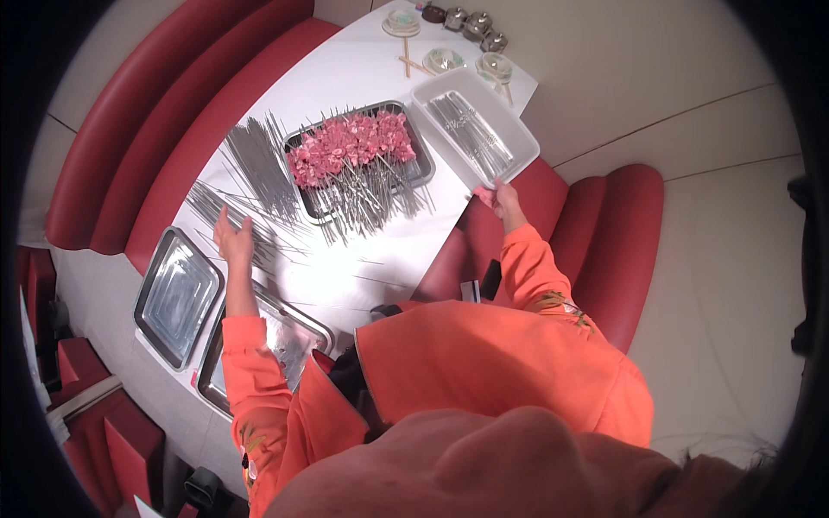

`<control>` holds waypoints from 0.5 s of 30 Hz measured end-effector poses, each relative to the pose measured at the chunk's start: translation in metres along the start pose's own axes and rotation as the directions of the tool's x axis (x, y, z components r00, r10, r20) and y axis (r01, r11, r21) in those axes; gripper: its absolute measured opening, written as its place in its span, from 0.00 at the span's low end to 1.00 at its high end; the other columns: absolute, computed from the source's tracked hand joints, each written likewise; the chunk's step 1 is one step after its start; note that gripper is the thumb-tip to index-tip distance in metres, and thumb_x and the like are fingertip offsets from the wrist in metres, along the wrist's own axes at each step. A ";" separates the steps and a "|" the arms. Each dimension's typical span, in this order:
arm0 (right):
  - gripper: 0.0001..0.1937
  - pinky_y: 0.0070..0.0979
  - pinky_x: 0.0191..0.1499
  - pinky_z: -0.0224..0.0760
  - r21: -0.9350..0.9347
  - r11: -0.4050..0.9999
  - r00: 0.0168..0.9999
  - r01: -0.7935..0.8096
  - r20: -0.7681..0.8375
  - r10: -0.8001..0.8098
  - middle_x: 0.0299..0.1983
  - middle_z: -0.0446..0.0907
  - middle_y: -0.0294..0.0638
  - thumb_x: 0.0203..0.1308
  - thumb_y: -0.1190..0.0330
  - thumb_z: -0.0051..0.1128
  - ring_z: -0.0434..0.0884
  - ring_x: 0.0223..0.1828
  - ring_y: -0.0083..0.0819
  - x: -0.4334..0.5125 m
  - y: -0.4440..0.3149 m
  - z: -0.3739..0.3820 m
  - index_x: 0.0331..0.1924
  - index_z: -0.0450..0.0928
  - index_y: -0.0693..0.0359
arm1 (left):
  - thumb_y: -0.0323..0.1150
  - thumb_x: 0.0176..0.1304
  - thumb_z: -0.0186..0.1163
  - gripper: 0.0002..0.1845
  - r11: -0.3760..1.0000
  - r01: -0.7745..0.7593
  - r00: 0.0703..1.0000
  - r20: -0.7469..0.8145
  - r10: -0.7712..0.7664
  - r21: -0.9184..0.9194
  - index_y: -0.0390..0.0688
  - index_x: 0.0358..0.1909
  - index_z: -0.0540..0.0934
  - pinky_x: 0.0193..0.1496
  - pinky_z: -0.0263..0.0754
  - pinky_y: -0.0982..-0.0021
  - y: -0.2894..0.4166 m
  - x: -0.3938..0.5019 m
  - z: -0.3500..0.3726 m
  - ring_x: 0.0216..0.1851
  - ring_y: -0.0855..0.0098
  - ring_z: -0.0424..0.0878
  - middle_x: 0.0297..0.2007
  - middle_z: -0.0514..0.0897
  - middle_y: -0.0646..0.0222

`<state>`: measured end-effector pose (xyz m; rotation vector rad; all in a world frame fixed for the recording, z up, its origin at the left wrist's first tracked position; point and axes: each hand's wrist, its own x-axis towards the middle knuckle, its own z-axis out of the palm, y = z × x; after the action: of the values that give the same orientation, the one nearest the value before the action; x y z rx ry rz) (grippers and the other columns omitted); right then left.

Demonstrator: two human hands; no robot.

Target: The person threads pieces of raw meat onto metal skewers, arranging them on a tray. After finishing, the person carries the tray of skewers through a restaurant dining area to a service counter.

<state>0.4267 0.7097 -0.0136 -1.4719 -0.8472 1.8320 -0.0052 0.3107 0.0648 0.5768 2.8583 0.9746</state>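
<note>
My left hand (234, 239) is over a loose pile of metal skewers (210, 206) on the white table, fingers apart. At the near corner of a white plastic bin (528, 146), my right hand (504, 197) has its fingers on or beside the rim, with a pink thing (482, 194) at them; whether it holds the rim or a piece of meat is unclear. Metal skewers (466, 133) lie inside the bin. Between my hands, a metal tray (424, 169) holds skewered pink meat (350, 142), the bare skewer ends pointing towards me. A larger bundle of bare skewers (259, 165) lies left of this tray.
An empty metal tray (178, 298) lies at the table's left end, beside another metal tray (291, 343) partly under my left arm. Bowls (443, 59), chopsticks (407, 58) and metal pots (478, 24) stand at the far end. Red padded benches (194, 84) flank the white table (337, 272).
</note>
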 end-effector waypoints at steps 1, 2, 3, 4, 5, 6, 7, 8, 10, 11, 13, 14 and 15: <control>0.17 0.24 0.22 0.79 -0.041 0.999 1.000 0.007 -0.006 -0.007 0.37 0.78 0.53 0.67 0.65 0.37 0.83 0.27 0.40 -0.001 -0.002 0.006 0.51 0.63 0.72 | 0.42 0.52 0.63 0.35 0.999 -0.032 0.999 -0.029 0.033 0.012 0.49 0.63 0.63 0.64 0.50 0.55 -0.011 -0.004 -0.007 0.65 0.58 0.55 0.61 0.66 0.60; 0.14 0.24 0.19 0.78 -0.038 0.997 0.997 -0.061 -0.051 0.059 0.38 0.77 0.53 0.66 0.73 0.34 0.83 0.27 0.42 0.000 -0.008 0.012 0.52 0.62 0.71 | 0.41 0.52 0.63 0.35 0.999 -0.025 0.998 -0.051 0.026 0.030 0.49 0.62 0.64 0.64 0.51 0.57 -0.022 -0.007 -0.015 0.64 0.57 0.56 0.59 0.67 0.59; 0.14 0.25 0.19 0.79 -0.045 0.998 0.999 -0.040 -0.035 0.038 0.38 0.77 0.56 0.65 0.72 0.34 0.83 0.28 0.43 0.001 -0.008 0.011 0.52 0.61 0.72 | 0.40 0.51 0.63 0.34 0.999 -0.020 0.998 -0.060 0.023 0.049 0.48 0.62 0.64 0.64 0.52 0.59 -0.028 -0.012 -0.020 0.63 0.57 0.58 0.58 0.69 0.58; 0.15 0.25 0.20 0.79 -0.042 0.999 1.000 -0.022 -0.009 0.022 0.37 0.77 0.58 0.65 0.72 0.35 0.83 0.28 0.44 0.005 -0.005 0.014 0.52 0.60 0.72 | 0.39 0.51 0.64 0.34 0.998 -0.037 0.994 -0.102 0.042 0.050 0.47 0.61 0.65 0.64 0.53 0.63 -0.038 -0.014 -0.026 0.62 0.55 0.60 0.57 0.70 0.60; 0.15 0.26 0.20 0.80 -0.040 0.999 1.000 -0.004 0.018 0.005 0.36 0.77 0.60 0.65 0.71 0.36 0.83 0.29 0.46 0.010 -0.005 0.017 0.51 0.58 0.73 | 0.39 0.51 0.64 0.34 0.999 -0.001 0.996 -0.088 0.005 0.053 0.48 0.61 0.65 0.64 0.53 0.62 -0.046 -0.019 -0.025 0.62 0.56 0.60 0.57 0.70 0.61; 0.14 0.26 0.19 0.79 -0.006 1.000 1.000 0.000 0.001 0.000 0.36 0.77 0.61 0.64 0.73 0.36 0.83 0.28 0.47 0.009 -0.001 0.026 0.51 0.58 0.73 | 0.38 0.51 0.64 0.34 0.997 0.036 0.997 -0.076 -0.030 0.073 0.48 0.61 0.65 0.64 0.52 0.61 -0.051 -0.025 -0.030 0.62 0.57 0.59 0.57 0.70 0.62; 0.14 0.26 0.19 0.79 0.020 0.999 0.999 0.046 -0.029 -0.045 0.36 0.77 0.61 0.64 0.73 0.36 0.83 0.28 0.47 0.004 0.005 0.036 0.51 0.59 0.73 | 0.38 0.51 0.64 0.34 0.992 0.070 0.996 -0.066 -0.063 0.103 0.48 0.61 0.65 0.64 0.52 0.60 -0.054 -0.030 -0.040 0.62 0.57 0.59 0.57 0.70 0.64; 0.14 0.26 0.18 0.78 0.044 0.995 0.994 0.092 -0.062 -0.089 0.35 0.77 0.61 0.64 0.73 0.37 0.83 0.28 0.47 0.001 0.008 0.045 0.50 0.59 0.74 | 0.38 0.51 0.64 0.34 0.985 0.112 0.993 -0.058 -0.105 0.134 0.49 0.61 0.65 0.64 0.52 0.60 -0.054 -0.037 -0.045 0.63 0.58 0.59 0.58 0.70 0.65; 0.16 0.30 0.25 0.82 0.113 0.992 0.996 0.048 -0.076 -0.039 0.43 0.75 0.53 0.64 0.76 0.35 0.82 0.29 0.47 -0.003 0.001 0.063 0.56 0.58 0.69 | 0.39 0.52 0.64 0.33 0.962 0.198 0.980 -0.066 -0.189 0.187 0.50 0.61 0.65 0.64 0.52 0.59 -0.048 -0.038 -0.055 0.63 0.60 0.59 0.59 0.70 0.68; 0.16 0.31 0.25 0.82 0.127 0.990 0.997 0.063 -0.052 -0.057 0.43 0.74 0.54 0.64 0.76 0.35 0.82 0.30 0.47 0.004 -0.004 0.074 0.56 0.58 0.70 | 0.39 0.52 0.64 0.33 0.967 0.170 0.983 -0.098 -0.154 0.190 0.51 0.62 0.65 0.64 0.52 0.58 -0.049 -0.029 -0.059 0.64 0.60 0.58 0.59 0.70 0.69; 0.16 0.31 0.26 0.82 0.127 0.989 0.997 0.077 -0.023 -0.075 0.44 0.73 0.56 0.65 0.75 0.34 0.82 0.30 0.48 0.010 -0.010 0.085 0.56 0.57 0.70 | 0.39 0.52 0.63 0.33 0.970 0.133 0.986 -0.129 -0.108 0.205 0.52 0.62 0.65 0.64 0.51 0.57 -0.049 -0.029 -0.065 0.64 0.62 0.58 0.59 0.70 0.70; 0.17 0.31 0.26 0.82 0.136 0.989 0.999 0.050 -0.003 -0.050 0.44 0.73 0.59 0.65 0.74 0.35 0.83 0.31 0.48 0.012 -0.016 0.089 0.57 0.55 0.70 | 0.39 0.52 0.63 0.34 0.974 0.151 0.984 -0.119 -0.132 0.168 0.53 0.63 0.64 0.64 0.52 0.57 -0.042 -0.028 -0.063 0.64 0.61 0.58 0.58 0.71 0.70; 0.18 0.31 0.26 0.82 0.128 0.990 0.999 0.052 0.002 -0.053 0.42 0.74 0.60 0.65 0.74 0.35 0.83 0.31 0.47 0.026 -0.017 0.089 0.58 0.53 0.69 | 0.39 0.52 0.63 0.33 0.973 0.122 0.988 -0.116 -0.101 0.194 0.52 0.62 0.65 0.63 0.53 0.58 -0.032 -0.027 -0.057 0.64 0.61 0.59 0.58 0.72 0.68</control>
<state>0.3363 0.7321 0.0004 -1.3536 -0.7496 1.8168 -0.0009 0.2447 0.0890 0.3829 3.0675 0.7261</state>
